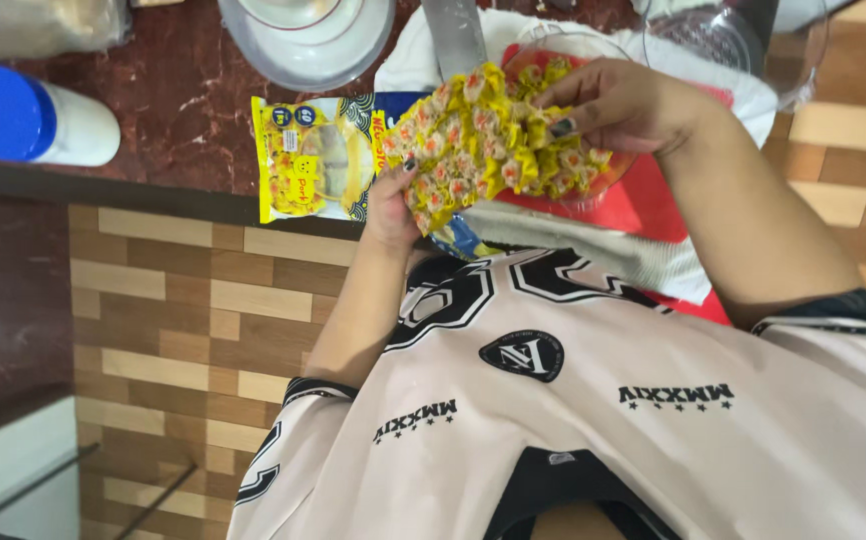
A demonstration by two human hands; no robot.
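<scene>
Here, yellow dumpling slab [473, 135], orange-topped, clumped

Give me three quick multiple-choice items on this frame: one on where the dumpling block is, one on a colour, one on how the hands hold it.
1. Where is the block of dumplings?
A. Inside the yellow packet
B. Held over the clear bowl on the red board
C. On the wooden floor

2. What colour is the lid of the white jar?
A. Blue
B. Green
C. Black

3. How is the block held?
A. By one hand only
B. Lying free, untouched
C. By both hands

Answers:
1 B: it hangs above the bowl.
2 A: the cap is blue.
3 C: the left hand grips its lower edge, and the right hand grips its top.
</scene>
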